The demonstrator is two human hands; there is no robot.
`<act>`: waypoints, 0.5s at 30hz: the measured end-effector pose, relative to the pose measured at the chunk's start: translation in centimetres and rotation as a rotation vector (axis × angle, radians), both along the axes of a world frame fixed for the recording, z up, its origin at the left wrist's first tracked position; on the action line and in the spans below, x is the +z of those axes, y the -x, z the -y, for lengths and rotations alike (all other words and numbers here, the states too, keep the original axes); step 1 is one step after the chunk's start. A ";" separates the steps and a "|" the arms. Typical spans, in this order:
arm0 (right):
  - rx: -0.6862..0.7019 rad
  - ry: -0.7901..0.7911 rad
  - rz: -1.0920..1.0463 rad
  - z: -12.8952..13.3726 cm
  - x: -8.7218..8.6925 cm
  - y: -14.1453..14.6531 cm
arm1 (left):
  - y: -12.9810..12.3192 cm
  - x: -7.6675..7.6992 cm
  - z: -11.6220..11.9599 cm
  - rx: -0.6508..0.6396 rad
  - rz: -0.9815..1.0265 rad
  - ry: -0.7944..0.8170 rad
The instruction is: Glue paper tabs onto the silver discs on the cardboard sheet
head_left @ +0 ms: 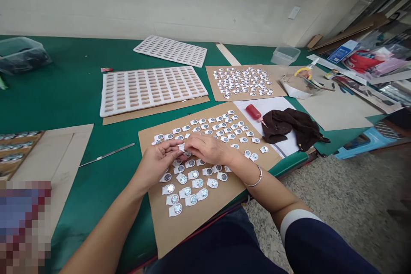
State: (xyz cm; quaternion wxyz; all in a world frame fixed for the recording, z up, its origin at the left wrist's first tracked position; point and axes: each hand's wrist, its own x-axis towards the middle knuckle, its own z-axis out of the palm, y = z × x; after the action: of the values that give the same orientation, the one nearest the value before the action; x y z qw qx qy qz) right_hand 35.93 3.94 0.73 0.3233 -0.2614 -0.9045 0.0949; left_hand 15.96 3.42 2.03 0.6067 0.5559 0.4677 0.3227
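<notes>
My left hand point(158, 159) pinches a small white tab with a round silvery disc point(182, 147) between thumb and fingertips. My right hand point(210, 149), with a bangle at the wrist, has its fingers closed on the same piece from the other side; its fingertips partly hide it. Both hands hover over a brown cardboard sheet point(205, 227) covered with rows of similar white tabs with shiny round discs point(185, 192). Some of these pieces lie hidden under the hands.
A red squeeze bottle point(254, 112) and a dark cloth point(289, 126) lie right of the sheet. Behind are a white slotted tray point(154, 90), another such tray point(170, 50), and a second cardboard point(216, 94) with more tabs. A thin metal strip point(109, 154) lies left.
</notes>
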 end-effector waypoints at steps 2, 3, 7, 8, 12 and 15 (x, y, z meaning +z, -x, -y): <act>0.009 0.043 -0.063 -0.1 -0.1 0.0 | -0.1 0.1 0.1 0.029 0.024 0.012; 0.012 0.062 -0.087 -0.2 -0.2 0.0 | -0.2 0.1 0.1 0.042 0.034 0.017; 0.020 0.117 -0.135 -0.5 -0.4 0.0 | -0.4 -0.2 0.3 0.090 0.051 0.003; 0.025 0.122 -0.141 -0.5 -0.4 0.0 | -0.4 -0.3 0.4 0.105 0.048 -0.015; 0.040 0.139 -0.163 -0.6 -0.2 0.0 | -0.7 -0.8 0.7 0.152 0.016 -0.064; 0.031 0.157 -0.167 -0.7 -0.3 0.0 | -0.8 -1.0 0.8 0.156 0.000 -0.071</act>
State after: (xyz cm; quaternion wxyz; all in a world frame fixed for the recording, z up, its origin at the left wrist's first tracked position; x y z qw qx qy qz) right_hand 35.97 4.64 0.39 0.3745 -0.2629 -0.8682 0.1917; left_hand 16.81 2.59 1.01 0.5599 0.5388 0.4978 0.3853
